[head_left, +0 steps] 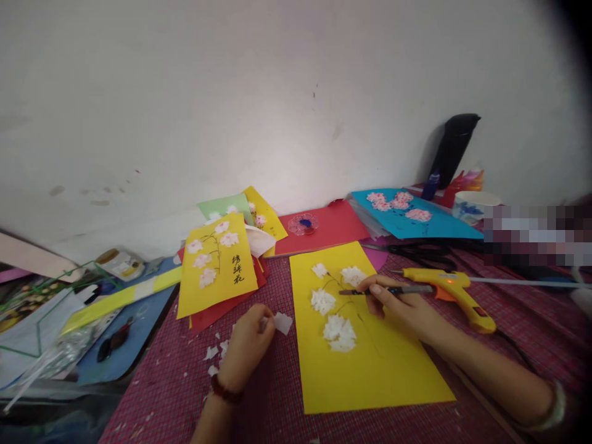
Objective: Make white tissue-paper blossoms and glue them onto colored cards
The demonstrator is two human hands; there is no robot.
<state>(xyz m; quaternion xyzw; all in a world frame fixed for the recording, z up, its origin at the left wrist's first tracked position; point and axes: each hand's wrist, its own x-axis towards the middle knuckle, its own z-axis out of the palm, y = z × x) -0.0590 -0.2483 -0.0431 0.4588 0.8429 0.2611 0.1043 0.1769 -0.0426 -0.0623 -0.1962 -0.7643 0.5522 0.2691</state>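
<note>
My left hand is closed in a pinch on a small piece of white tissue paper, just left of a yellow sheet. My right hand reaches over that sheet and grips a slim dark pen, held nearly level with its brownish end pointing left. White crumpled-paper flowers sit on the sheet, joined by thin drawn stems. Loose white paper scraps lie beside my left wrist; some are hidden behind the hand.
A yellow glue gun with a lit orange light lies right of my right hand. Finished flower cards, one yellow and one blue, lie behind. A clear dish holds dark colour. A bowl stands back right.
</note>
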